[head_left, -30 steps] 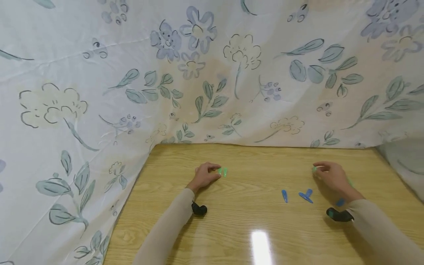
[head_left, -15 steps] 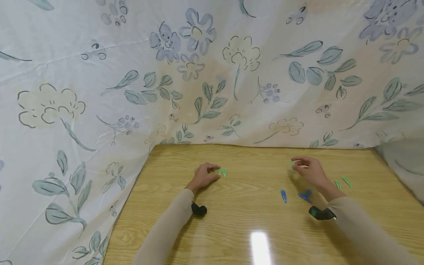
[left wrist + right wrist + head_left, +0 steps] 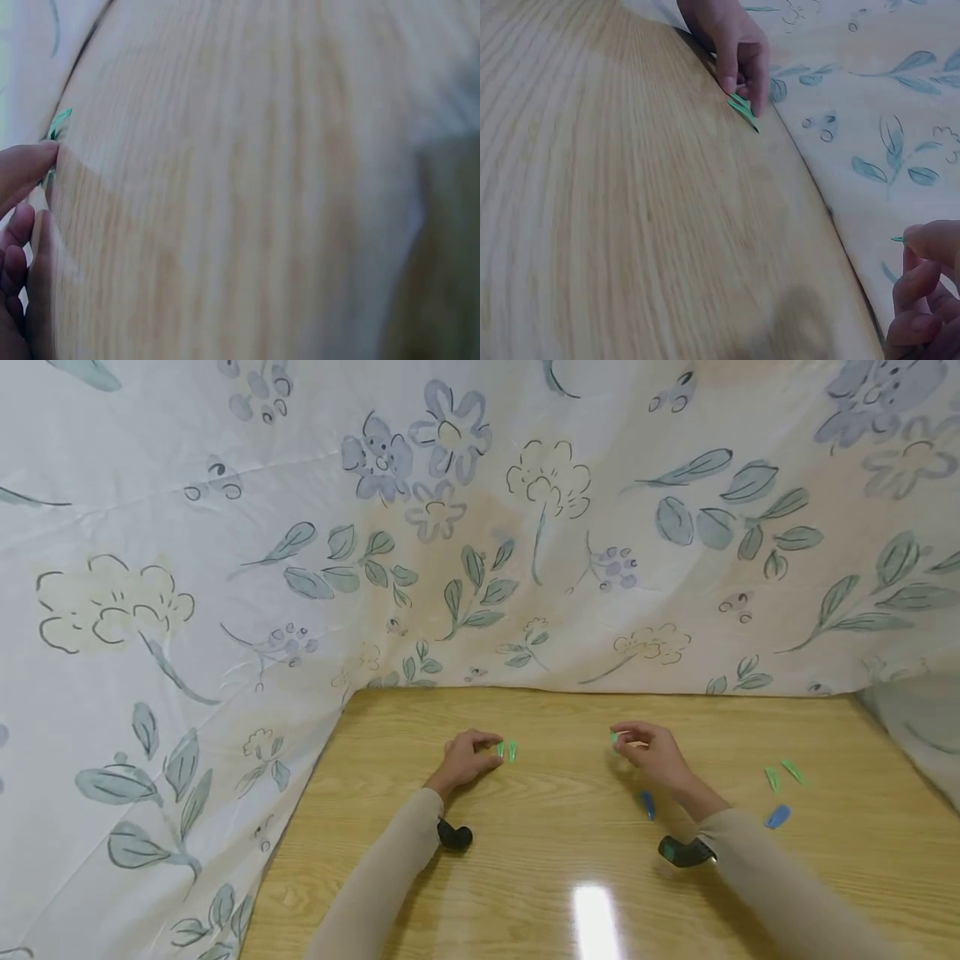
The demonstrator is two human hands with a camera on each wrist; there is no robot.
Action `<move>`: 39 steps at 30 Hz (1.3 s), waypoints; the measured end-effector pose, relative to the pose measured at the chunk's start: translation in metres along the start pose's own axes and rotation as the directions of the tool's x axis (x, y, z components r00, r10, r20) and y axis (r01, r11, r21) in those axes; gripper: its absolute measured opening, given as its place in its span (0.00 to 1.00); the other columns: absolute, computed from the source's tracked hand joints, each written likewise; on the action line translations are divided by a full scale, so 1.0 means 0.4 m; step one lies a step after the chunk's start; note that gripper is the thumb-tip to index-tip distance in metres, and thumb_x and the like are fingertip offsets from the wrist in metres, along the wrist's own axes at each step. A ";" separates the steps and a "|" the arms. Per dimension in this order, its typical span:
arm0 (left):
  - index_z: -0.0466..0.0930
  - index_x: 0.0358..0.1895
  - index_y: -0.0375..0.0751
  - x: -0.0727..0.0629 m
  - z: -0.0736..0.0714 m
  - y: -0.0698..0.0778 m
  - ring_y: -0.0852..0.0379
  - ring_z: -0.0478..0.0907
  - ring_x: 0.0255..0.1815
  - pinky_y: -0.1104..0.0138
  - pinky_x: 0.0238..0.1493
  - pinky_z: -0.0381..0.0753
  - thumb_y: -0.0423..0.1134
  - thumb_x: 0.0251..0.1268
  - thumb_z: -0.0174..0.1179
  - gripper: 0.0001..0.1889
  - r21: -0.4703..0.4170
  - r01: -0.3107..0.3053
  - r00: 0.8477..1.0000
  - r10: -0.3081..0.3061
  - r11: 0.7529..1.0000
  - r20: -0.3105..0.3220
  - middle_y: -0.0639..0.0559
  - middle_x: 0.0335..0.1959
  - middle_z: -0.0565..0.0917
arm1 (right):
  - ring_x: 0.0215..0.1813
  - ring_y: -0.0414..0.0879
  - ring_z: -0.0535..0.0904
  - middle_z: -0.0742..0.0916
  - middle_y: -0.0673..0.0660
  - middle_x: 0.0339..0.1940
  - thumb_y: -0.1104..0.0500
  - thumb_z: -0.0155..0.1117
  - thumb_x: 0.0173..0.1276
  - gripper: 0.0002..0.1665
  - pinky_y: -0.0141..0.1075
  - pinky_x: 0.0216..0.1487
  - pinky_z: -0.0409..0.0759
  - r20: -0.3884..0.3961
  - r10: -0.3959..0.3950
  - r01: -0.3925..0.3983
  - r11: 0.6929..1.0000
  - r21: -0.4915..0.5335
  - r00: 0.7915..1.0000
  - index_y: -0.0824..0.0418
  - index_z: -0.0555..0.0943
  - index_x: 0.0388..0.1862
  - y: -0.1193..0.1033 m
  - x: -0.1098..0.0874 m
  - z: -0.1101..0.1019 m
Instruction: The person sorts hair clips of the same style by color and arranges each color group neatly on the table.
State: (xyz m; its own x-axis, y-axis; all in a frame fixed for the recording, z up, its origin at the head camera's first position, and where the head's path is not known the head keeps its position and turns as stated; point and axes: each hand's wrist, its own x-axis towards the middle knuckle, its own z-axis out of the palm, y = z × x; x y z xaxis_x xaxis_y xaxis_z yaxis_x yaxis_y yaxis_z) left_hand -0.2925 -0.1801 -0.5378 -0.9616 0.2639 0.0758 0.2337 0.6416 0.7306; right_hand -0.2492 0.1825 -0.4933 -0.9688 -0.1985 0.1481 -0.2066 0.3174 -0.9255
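Two green snap hair clips (image 3: 512, 751) lie side by side on the wooden table, left of its middle. My left hand (image 3: 465, 758) rests beside them, its thumb and forefinger at the ends of the nearer green hair clip (image 3: 500, 749). In the left wrist view the thumb covers part of a green clip (image 3: 61, 120). My right hand (image 3: 660, 760) is over the table right of centre, pinching another small green hair clip (image 3: 898, 239) between thumb and forefinger. Only that clip's tip shows past the fingers. Just below the right hand lies a blue hair clip (image 3: 647, 806).
Two more green clips (image 3: 772, 778) lie at the right of the wooden table (image 3: 525, 860), with a blue clip (image 3: 777, 816) in front of them. A floral cloth (image 3: 480, 527) hangs along the back and left edges. Black devices (image 3: 456, 836) sit on both wrists.
My right hand has moved left with the green clip, uncovering the green and blue clips at the right. It now hides the crossed blue clips. The left hand has stayed put.
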 end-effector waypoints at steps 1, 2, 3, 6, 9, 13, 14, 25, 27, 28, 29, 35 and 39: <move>0.87 0.55 0.50 0.000 0.000 -0.001 0.53 0.77 0.50 0.53 0.57 0.54 0.44 0.61 0.72 0.18 0.001 -0.002 1.000 0.002 1.000 -0.002 0.50 0.47 0.85 | 0.34 0.37 0.80 0.85 0.70 0.45 0.66 0.63 0.72 0.22 0.32 0.32 0.78 0.006 0.007 -0.007 1.000 0.006 1.000 0.77 0.77 0.61 0.001 0.003 0.010; 0.88 0.55 0.50 0.000 0.000 -0.001 0.53 0.77 0.49 0.53 0.57 0.55 0.44 0.61 0.72 0.18 -0.003 -0.003 1.000 0.003 1.000 -0.003 0.50 0.46 0.85 | 0.33 0.39 0.80 0.85 0.71 0.45 0.66 0.64 0.72 0.22 0.33 0.31 0.79 0.013 0.012 -0.012 1.000 0.021 1.000 0.77 0.77 0.61 0.003 0.007 0.021; 0.88 0.55 0.50 0.000 -0.001 -0.001 0.53 0.77 0.49 0.53 0.57 0.54 0.44 0.61 0.72 0.18 -0.006 -0.006 1.000 0.006 1.000 -0.003 0.50 0.46 0.85 | 0.34 0.40 0.80 0.84 0.72 0.46 0.66 0.64 0.72 0.22 0.34 0.31 0.79 0.022 0.013 -0.014 1.000 0.027 1.000 0.76 0.77 0.61 0.006 0.010 0.031; 0.88 0.55 0.49 -0.001 -0.007 0.003 0.52 0.77 0.49 0.52 0.58 0.54 0.43 0.60 0.72 0.18 -0.018 -0.008 1.000 0.008 1.000 -0.002 0.50 0.46 0.85 | 0.35 0.41 0.80 0.85 0.73 0.47 0.66 0.64 0.72 0.22 0.33 0.31 0.79 0.044 0.008 -0.010 0.999 0.041 0.999 0.76 0.77 0.61 0.011 0.021 0.060; 0.88 0.55 0.49 0.000 -0.008 0.006 0.52 0.77 0.50 0.53 0.58 0.54 0.42 0.60 0.72 0.18 -0.015 -0.004 1.000 0.004 1.000 0.000 0.49 0.47 0.85 | 0.36 0.40 0.81 0.85 0.75 0.47 0.68 0.64 0.71 0.21 0.32 0.31 0.79 0.067 -0.011 0.008 0.999 0.053 0.998 0.78 0.77 0.60 0.012 0.031 0.088; 0.88 0.55 0.48 0.000 -0.003 0.007 0.52 0.77 0.50 0.54 0.57 0.54 0.42 0.60 0.72 0.18 -0.007 -0.002 1.000 0.002 1.000 0.004 0.49 0.47 0.85 | 0.39 0.37 0.81 0.86 0.76 0.47 0.70 0.63 0.71 0.20 0.31 0.33 0.80 0.083 -0.024 0.019 0.998 0.066 0.996 0.79 0.78 0.58 0.011 0.039 0.123; 0.87 0.55 0.48 0.000 -0.002 0.008 0.52 0.77 0.50 0.53 0.57 0.54 0.42 0.60 0.72 0.19 -0.005 -0.003 1.000 0.003 1.000 0.007 0.49 0.47 0.85 | 0.38 0.37 0.82 0.86 0.76 0.46 0.70 0.63 0.70 0.19 0.31 0.33 0.80 0.088 -0.022 0.016 0.997 0.074 0.996 0.79 0.78 0.57 0.013 0.041 0.130; 0.87 0.56 0.48 0.001 -0.003 0.009 0.51 0.78 0.50 0.53 0.56 0.56 0.43 0.61 0.71 0.19 0.024 -0.010 1.000 0.010 1.000 0.010 0.49 0.47 0.85 | 0.38 0.38 0.81 0.85 0.74 0.46 0.71 0.63 0.69 0.18 0.30 0.32 0.79 0.107 -0.014 0.005 0.996 0.089 0.994 0.79 0.78 0.56 0.013 0.070 0.215; 0.87 0.56 0.48 0.001 -0.004 0.008 0.51 0.78 0.49 0.53 0.57 0.56 0.43 0.61 0.71 0.19 0.023 -0.008 1.000 0.008 1.000 0.012 0.49 0.47 0.85 | 0.38 0.40 0.82 0.85 0.73 0.46 0.71 0.63 0.69 0.18 0.30 0.32 0.79 0.121 -0.004 -0.007 0.996 0.094 0.993 0.78 0.79 0.56 0.012 0.077 0.228; 0.87 0.56 0.48 0.001 -0.005 0.008 0.51 0.77 0.49 0.53 0.57 0.55 0.43 0.61 0.71 0.19 0.018 -0.005 1.000 0.005 1.000 0.015 0.49 0.47 0.85 | 0.37 0.41 0.82 0.85 0.73 0.45 0.71 0.63 0.69 0.18 0.29 0.32 0.79 0.130 -0.006 -0.006 0.996 0.094 0.992 0.79 0.78 0.57 0.011 0.080 0.234; 0.87 0.56 0.48 0.001 -0.005 0.007 0.51 0.77 0.49 0.53 0.57 0.55 0.43 0.61 0.71 0.19 0.013 -0.002 1.000 0.002 1.000 0.016 0.49 0.48 0.85 | 0.36 0.41 0.83 0.85 0.72 0.45 0.71 0.63 0.69 0.19 0.29 0.31 0.79 0.133 -0.001 -0.012 0.995 0.099 0.991 0.79 0.78 0.57 0.010 0.083 0.241; 0.87 0.56 0.48 0.002 -0.004 0.006 0.51 0.77 0.50 0.51 0.60 0.54 0.43 0.62 0.70 0.18 -0.001 -0.001 1.000 0.001 1.000 0.011 0.48 0.49 0.85 | 0.34 0.40 0.81 0.85 0.70 0.41 0.72 0.63 0.69 0.17 0.28 0.33 0.79 0.141 0.007 -0.025 0.991 0.128 0.990 0.80 0.79 0.55 0.008 0.104 0.278; 0.87 0.57 0.48 0.003 -0.005 0.005 0.50 0.78 0.51 0.49 0.61 0.54 0.44 0.63 0.70 0.18 -0.005 -0.005 1.000 0.005 1.000 0.013 0.48 0.49 0.85 | 0.33 0.40 0.81 0.86 0.70 0.38 0.73 0.62 0.68 0.16 0.29 0.32 0.79 0.132 0.034 -0.050 0.992 0.115 0.991 0.79 0.80 0.54 0.008 0.116 0.299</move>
State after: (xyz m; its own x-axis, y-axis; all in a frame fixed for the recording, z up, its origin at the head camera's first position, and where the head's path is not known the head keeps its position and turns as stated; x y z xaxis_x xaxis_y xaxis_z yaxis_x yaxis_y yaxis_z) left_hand -0.2935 -0.1799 -0.5349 -0.9584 0.2763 0.0711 0.2379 0.6364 0.7337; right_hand -0.2784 0.0635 -0.5313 -0.9488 -0.3082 0.0690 -0.1412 0.2184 -0.9656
